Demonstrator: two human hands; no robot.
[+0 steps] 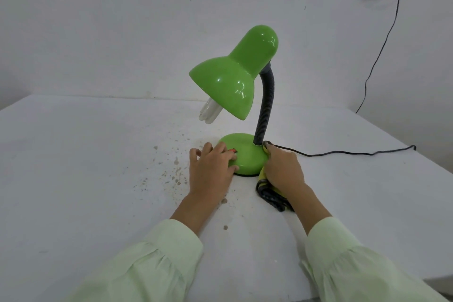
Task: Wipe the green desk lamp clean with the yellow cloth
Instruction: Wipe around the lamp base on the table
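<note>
Head view, looking down over both arms in pale green sleeves (348,267). The green desk lamp (235,76) stands upright on the white tabletop (85,167), a little right of centre and towards the far side. Its glossy shade tips down to the left, and a white spiral bulb (207,111) pokes out from under the rim. A dark ribbed gooseneck (266,108) curves up from the round green base (247,154).

Left hand (212,171) lies flat against the near left edge of the base, fingers (221,148) spread wide and draped over the rim, gripping nothing, just beside the red switch (233,151). Right hand (282,169) is pressed to the right side of the base, closed over the yellow cloth (263,180). The cloth is bunched between palm and base, its dark patterned end trailing out on the tabletop under the wrist. One fingertip reaches up to the foot of the gooseneck.

A black power cord (343,154) runs from behind the right hand across the tabletop to the right edge, and more cable (382,46) hangs down the far white wall. Brownish specks and stains (171,171) dot the tabletop left of the left hand. No containers in sight.
</note>
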